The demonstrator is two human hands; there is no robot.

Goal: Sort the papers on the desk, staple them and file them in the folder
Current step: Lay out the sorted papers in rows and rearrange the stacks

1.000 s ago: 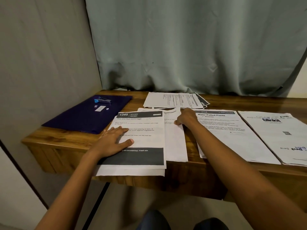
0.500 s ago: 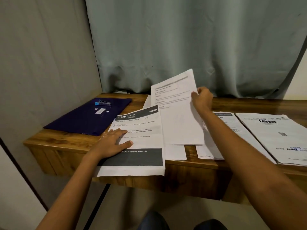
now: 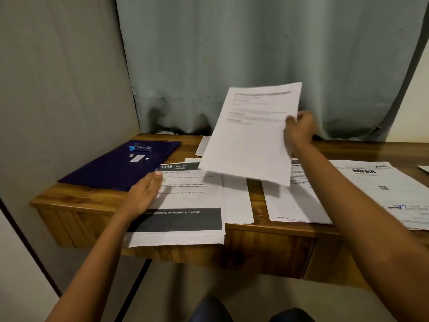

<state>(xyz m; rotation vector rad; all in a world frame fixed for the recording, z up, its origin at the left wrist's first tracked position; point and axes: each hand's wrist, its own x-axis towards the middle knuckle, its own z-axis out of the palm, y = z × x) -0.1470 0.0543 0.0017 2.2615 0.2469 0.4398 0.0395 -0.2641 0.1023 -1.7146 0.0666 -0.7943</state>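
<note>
My right hand (image 3: pixel 299 131) grips a white printed sheet (image 3: pixel 250 133) by its right edge and holds it tilted in the air above the desk (image 3: pixel 76 201). My left hand (image 3: pixel 145 194) hovers with fingers spread over the left edge of the "1345 Kitchen" page (image 3: pixel 185 205), which overhangs the desk's front edge. A plain sheet (image 3: pixel 236 201) lies beside it. Further right lie another printed page (image 3: pixel 294 201) and a "blinkit" page (image 3: pixel 380 189). The dark blue folder (image 3: pixel 116 168) lies at the back left with a blue stapler (image 3: pixel 140 148) on it.
A grey-green curtain (image 3: pixel 255 54) hangs behind the desk and a wall (image 3: pixel 58 89) closes the left side. More papers (image 3: pixel 202 145) peek out at the back, behind the raised sheet. A small white label (image 3: pixel 137 158) lies on the folder.
My right hand picked a sheet off the desk and raised it higher. My left hand lifted slightly off the "1345" page and shifted up and left.
</note>
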